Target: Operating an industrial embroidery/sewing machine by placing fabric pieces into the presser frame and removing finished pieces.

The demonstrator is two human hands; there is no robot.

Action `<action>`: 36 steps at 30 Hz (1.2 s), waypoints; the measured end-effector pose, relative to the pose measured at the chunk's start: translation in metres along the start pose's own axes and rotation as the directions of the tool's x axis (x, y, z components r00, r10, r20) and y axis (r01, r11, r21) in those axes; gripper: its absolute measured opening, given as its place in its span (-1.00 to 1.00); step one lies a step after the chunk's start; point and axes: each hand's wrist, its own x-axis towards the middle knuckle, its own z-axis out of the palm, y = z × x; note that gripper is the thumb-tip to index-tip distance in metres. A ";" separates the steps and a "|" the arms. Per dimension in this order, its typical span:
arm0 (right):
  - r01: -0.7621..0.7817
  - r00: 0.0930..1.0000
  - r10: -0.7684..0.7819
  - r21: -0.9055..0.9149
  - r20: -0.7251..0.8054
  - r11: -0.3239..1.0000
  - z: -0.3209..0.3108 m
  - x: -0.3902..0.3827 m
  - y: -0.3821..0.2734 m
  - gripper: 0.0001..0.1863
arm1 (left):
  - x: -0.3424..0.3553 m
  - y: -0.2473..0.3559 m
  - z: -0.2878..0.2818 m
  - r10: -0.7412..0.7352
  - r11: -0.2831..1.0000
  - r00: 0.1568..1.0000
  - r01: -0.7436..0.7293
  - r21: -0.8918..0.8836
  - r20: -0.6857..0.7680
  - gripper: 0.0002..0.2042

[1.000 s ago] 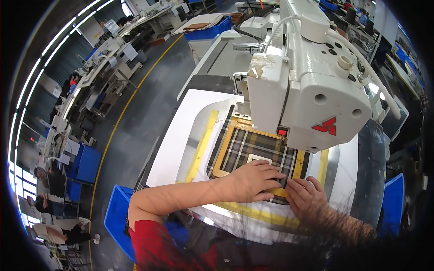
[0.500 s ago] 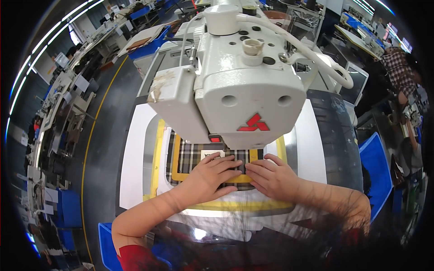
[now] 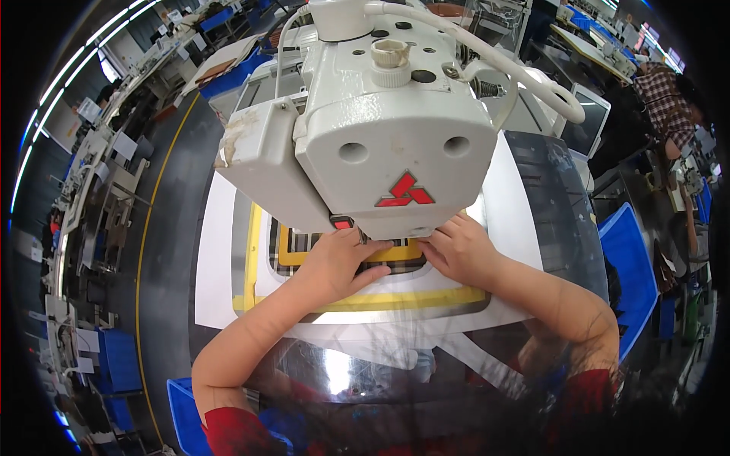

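Note:
A dark plaid fabric piece (image 3: 286,269) lies under a yellow rectangular frame (image 3: 295,258), beneath the white head of an industrial sewing machine (image 3: 395,152). My left hand (image 3: 334,262) rests on the frame's near left part, thumb spread out over the near edge and the other fingers partly hidden under the machine head. On the frame's right side lies my right hand (image 3: 461,249), its fingers stretched forward and partly out of sight below the head. Around the fabric is a white plate bordered with yellow tape (image 3: 380,301).
A white sheet (image 3: 215,266) extends beyond the plate on a dark shiny table (image 3: 566,220). Blue bins stand at the right (image 3: 635,266) and lower left (image 3: 186,418). Far right, a person in a checked shirt (image 3: 663,99) bends over a bench. A screen (image 3: 585,118) stands behind.
Both hands, the frame and the taped plate have moved away from me, farther under the machine head. The pale patch on the fabric is now hidden. My view has shifted slightly.

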 end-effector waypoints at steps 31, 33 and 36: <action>-0.158 0.987 0.155 0.174 0.031 0.972 -0.026 -0.005 0.006 -0.90 | -0.009 0.163 0.026 0.542 0.835 0.838 -0.546 -0.073 -0.070 -0.77; -0.180 0.984 0.174 0.196 0.044 0.964 -0.029 -0.010 0.006 -0.88 | -0.031 0.161 -0.019 0.448 0.893 0.891 -0.450 -0.018 -0.066 -0.76; -0.227 0.973 0.217 0.156 0.078 0.961 -0.036 -0.016 0.005 -0.82 | -0.059 0.130 -0.052 0.219 0.969 0.976 -0.217 0.115 0.002 -0.77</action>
